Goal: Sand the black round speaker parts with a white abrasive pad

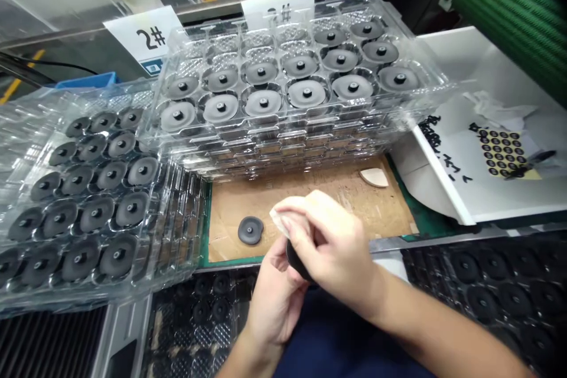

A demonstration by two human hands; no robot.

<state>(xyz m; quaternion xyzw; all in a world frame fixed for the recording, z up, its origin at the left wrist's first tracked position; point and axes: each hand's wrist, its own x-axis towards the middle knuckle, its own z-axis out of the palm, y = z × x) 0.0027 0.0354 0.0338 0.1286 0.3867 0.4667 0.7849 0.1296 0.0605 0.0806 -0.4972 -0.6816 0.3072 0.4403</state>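
Note:
My left hand (277, 292) is closed around a black disc (297, 262), which is mostly hidden by the fingers. Over it, my right hand (334, 242) pinches a small white wiping pad (279, 223) between thumb and fingers; whether it is cloth or sponge I cannot tell. The two hands meet in front of the cardboard sheet (230, 198). Left of them, another black disc (250, 230) with a small raised centre lies flat on the cardboard. A cream wedge-shaped pad (374, 177) rests at the sheet's right side.
Stacked clear trays (283, 121) of black discs stand behind the cardboard, and another tray stack (106, 189) is at the left. A white bin (509, 201) at the right holds small black pieces and a sheet of round stickers (502, 153). A green roll (514, 6) overhangs it.

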